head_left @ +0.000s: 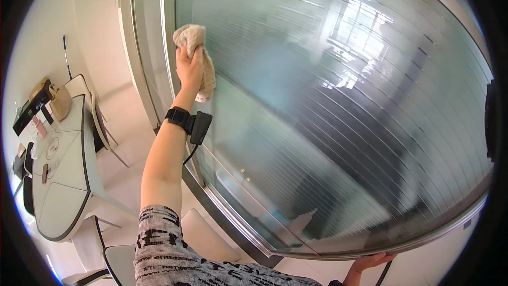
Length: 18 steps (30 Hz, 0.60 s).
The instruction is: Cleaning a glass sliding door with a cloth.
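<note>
Our left grip clamps the cloth against the glass, by its left edge; our right grip meets its lower edge, whether clamped we cannot tell.

A pale, dark-rimmed table holds a tan bag at the end farthest from where I stand, a black object beside it, a pink bottle toward the left edge and, nearer the rounded end, a small dark flat item.
</note>
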Tool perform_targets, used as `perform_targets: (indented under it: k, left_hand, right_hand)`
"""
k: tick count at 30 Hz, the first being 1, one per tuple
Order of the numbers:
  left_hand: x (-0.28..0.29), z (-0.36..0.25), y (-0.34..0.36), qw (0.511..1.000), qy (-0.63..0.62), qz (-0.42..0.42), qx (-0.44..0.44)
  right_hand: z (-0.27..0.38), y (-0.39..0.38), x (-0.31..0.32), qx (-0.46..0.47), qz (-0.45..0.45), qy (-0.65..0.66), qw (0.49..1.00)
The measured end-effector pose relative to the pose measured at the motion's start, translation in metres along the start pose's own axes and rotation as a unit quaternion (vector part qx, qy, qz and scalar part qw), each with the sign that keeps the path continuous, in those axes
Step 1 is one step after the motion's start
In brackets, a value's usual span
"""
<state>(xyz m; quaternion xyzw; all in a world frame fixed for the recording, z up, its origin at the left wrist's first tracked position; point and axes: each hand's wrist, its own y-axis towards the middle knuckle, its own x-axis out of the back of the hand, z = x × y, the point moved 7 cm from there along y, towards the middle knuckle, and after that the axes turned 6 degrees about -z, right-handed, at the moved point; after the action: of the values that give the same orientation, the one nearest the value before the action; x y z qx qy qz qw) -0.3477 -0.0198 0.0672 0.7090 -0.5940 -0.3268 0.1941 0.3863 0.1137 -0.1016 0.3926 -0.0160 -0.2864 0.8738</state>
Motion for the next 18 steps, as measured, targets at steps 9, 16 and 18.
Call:
perform_targets:
  k: [9, 16, 18]
  left_hand:
    - [-0.011, -0.207, -0.135, 0.976, -0.141, 0.067, -0.154]
    - [-0.019, -0.324, -0.254, 0.94, -0.151, 0.152, -0.265]
    - [-0.014, -0.35, -0.286, 0.935, -0.14, 0.186, -0.267]
  right_hand:
    - [0.003, -0.002, -0.009, -0.029, 0.063, 0.061, 0.996]
    - [0.006, -0.002, -0.007, -0.033, 0.102, 0.056, 0.993]
    - [0.008, -0.003, -0.012, -0.024, 0.133, 0.052, 0.989]
